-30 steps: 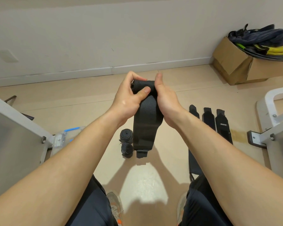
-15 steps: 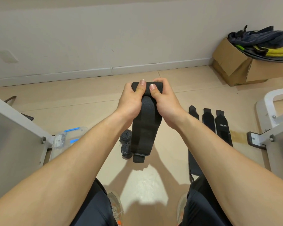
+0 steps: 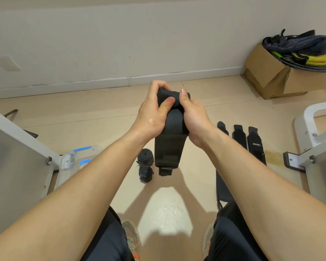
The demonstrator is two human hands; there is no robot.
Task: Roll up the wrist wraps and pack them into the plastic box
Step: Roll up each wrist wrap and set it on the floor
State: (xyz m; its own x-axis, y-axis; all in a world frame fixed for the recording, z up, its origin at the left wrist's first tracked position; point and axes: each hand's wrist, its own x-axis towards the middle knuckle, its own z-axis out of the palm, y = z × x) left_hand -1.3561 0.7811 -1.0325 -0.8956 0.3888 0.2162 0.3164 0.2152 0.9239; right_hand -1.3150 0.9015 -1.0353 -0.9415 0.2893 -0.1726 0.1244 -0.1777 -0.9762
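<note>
My left hand point(image 3: 154, 113) and right hand point(image 3: 194, 117) are close together in front of me. Both are curled around the rolled top end of a black wrist wrap point(image 3: 169, 146). My left thumb presses on the front of the roll while the fingers hook over its top. My right thumb lies up along the roll's right end.

The unrolled part of the wrap hangs straight down from between my palms, and its narrow tab end dangles above the floor point(image 3: 102, 113). Just left of that hanging end, two rolled wraps point(image 3: 145, 159) lie on the floor, one just beside the other. To the right, past my right forearm, three flat wraps point(image 3: 239, 136) lie side by side on the floor.

The plastic box point(image 3: 77, 161), clear with blue latches, sits on the floor to the left. My left forearm partly hides it, and it sits beside a grey metal frame point(image 3: 17, 157). A cardboard box point(image 3: 275, 76) stuffed with dark and yellow gear stands far right against the wall point(image 3: 120, 44).
</note>
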